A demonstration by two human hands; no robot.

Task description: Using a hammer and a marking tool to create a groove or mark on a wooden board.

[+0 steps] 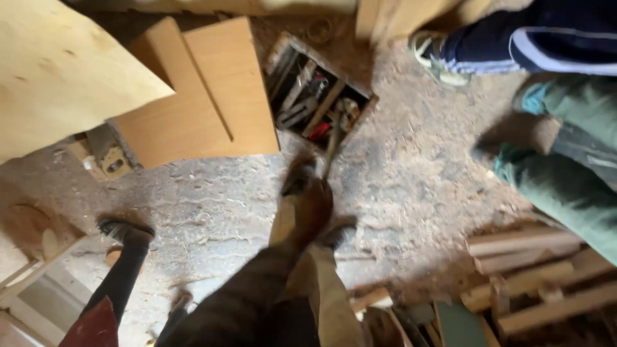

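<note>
The head view looked straight down on a sawdust-covered floor (212, 205). 1 hand (313, 205), blurred by motion, extended forward from a dark sleeve (244, 302) at frame centre. Which hand it was could not be settled from the picture; the other hand was not in view.

The hand was closed around the near end of a long, thin tool handle (332, 144). What kind of tool it was could not be read through the blur. The grip sat at the handle's lower end, and the handle ran up and slightly right from the fist, away from the person. Its far end lay over the near edge of an open wooden toolbox (321, 93) on the floor, which held several metal tools. The handle's long axis thus pointed from the hand directly toward the box, with the box just beyond the grip.

To the left of the box lay 2 flat plywood boards (205, 103), overlapping, with a larger pale sheet (58, 71) at upper left. Offcuts of timber (533, 270) were piled at lower right. Another person's legs and a shoe (434, 58) stood at upper right, well apart from the hand.
</note>
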